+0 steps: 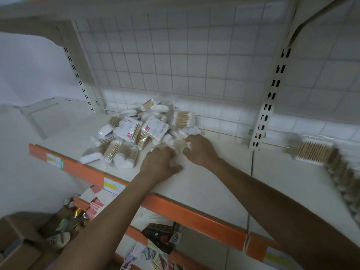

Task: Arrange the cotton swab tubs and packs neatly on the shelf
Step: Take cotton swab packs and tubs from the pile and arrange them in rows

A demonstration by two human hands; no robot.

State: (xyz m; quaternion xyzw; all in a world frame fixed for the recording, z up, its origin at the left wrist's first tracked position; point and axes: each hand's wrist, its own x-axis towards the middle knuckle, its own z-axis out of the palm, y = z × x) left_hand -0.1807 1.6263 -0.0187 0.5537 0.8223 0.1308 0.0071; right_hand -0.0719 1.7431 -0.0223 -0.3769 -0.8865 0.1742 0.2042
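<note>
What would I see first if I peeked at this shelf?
A big messy pile of cotton swab packs sits heaped toward the back of the white shelf. Two bare hands, left hand and right hand, reach into its near edge. Along the shelf's front runs a bright orange strip.

text: none legible | pack labels [154, 128]: pink and grey print, blurred | shelf-edge tags [111, 184]: yellow and green print, unreadable | lower-shelf packaging [163, 238]: print not resolved
</note>
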